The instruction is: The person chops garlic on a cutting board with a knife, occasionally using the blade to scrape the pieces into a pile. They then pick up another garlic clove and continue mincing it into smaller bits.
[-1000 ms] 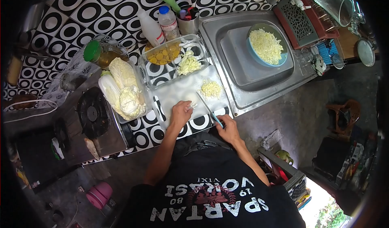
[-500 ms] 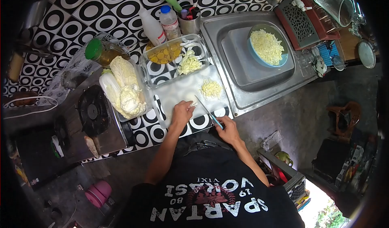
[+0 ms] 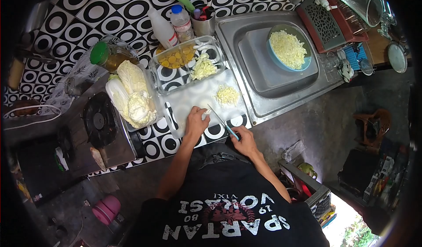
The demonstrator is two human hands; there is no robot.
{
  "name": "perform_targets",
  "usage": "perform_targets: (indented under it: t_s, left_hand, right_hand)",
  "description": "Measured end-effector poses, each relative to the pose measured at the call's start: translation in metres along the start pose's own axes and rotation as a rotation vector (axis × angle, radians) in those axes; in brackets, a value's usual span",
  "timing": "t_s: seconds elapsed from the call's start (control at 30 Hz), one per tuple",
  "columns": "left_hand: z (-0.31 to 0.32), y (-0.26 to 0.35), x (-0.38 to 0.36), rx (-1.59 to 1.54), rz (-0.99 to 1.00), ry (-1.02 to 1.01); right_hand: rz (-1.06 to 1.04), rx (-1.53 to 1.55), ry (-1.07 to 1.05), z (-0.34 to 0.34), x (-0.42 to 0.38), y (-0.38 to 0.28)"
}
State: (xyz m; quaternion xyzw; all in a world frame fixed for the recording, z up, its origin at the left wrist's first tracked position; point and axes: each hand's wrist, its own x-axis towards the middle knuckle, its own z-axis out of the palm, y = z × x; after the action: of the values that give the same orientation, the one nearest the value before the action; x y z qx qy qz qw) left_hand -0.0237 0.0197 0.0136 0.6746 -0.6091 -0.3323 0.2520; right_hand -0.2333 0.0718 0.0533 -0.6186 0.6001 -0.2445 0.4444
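My right hand (image 3: 244,140) is wrapped round the light-blue handle of a knife (image 3: 219,117). Its blade points up and left over a translucent white cutting board (image 3: 184,98). Against the board my left hand (image 3: 197,122) has its fingers closed on a small pale piece of cabbage (image 3: 208,111), just left of the blade. A heap of finely chopped cabbage (image 3: 227,95) lies farther up the board, to the right. Behind the board, a clear divided container (image 3: 163,90) has larger cut cabbage pieces (image 3: 204,67) in its right part.
Whole napa cabbages (image 3: 132,95) fill a tray at the left, near the stove (image 3: 100,119). A bowl of chopped cabbage (image 3: 288,49) stands in the metal sink (image 3: 246,89) at right. Bottles (image 3: 182,25), a green-lidded jar (image 3: 105,56) and a utensil cup (image 3: 203,26) stand behind.
The knife blade and my right hand have shifted slightly left, closer to my left fingers. My left hand still pinches the cabbage piece; the whole view has shifted a little.
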Motion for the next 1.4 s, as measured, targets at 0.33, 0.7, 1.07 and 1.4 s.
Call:
perform_targets:
  t_s: [0.33,0.7,1.07,1.4]
  left_hand:
    - [-0.001,-0.009,0.001,-0.041,0.103,0.026]
    - [0.002,-0.014,0.002,-0.019,0.161,0.044]
    - [-0.002,-0.014,-0.001,-0.047,0.083,0.018]
    - [-0.001,-0.015,0.002,-0.126,0.057,0.012]
  right_hand:
    - [-0.062,-0.007,0.025,0.006,-0.001,0.003]
    - [-0.031,-0.002,-0.011,0.003,-0.003,-0.003]
    - [-0.173,-0.032,0.010,0.010,-0.002,-0.003]
    - [-0.232,-0.176,-0.118,0.028,0.008,0.009]
